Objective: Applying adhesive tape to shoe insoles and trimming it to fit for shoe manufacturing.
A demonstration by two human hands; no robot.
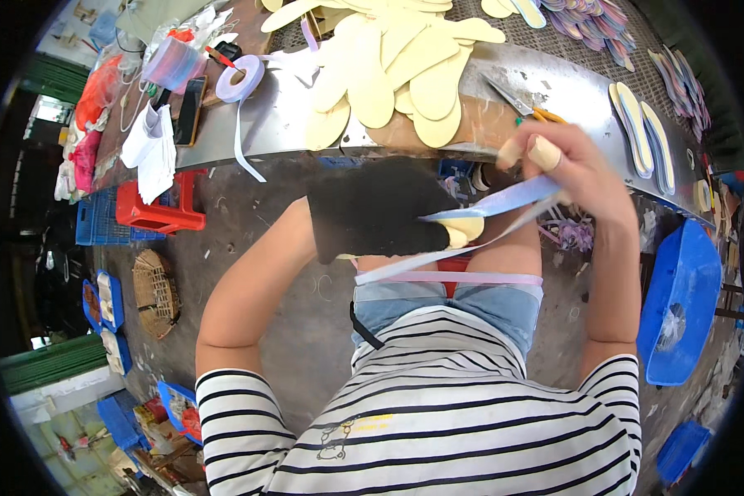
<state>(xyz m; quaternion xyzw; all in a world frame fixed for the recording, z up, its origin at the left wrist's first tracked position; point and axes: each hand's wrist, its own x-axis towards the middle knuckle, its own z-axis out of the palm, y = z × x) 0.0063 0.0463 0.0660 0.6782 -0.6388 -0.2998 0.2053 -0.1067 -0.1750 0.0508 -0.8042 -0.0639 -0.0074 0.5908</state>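
My left hand [380, 211], in a black glove, is closed in front of my lap. Pale yellow, rounded tips show at its front edge; I cannot tell whether they are wrapped fingertips or a piece of insole. From the glove a pale blue-lilac strip [504, 201] runs up to my right hand [574, 161]. That hand is bare, blurred by motion, and pinches the strip, with beige tape around one finger. A whitish length of the strip loops below the glove. Beyond my hands, pale yellow insoles [434, 78] lie heaped on the metal table [285, 124].
Orange-handled scissors [525, 103] lie right of the heap, near paired insoles [641, 128]. A lilac tape roll [240, 78] and a phone [191, 111] are at the left. A red stool [159, 204] and blue tub [680, 302] flank me on the floor.
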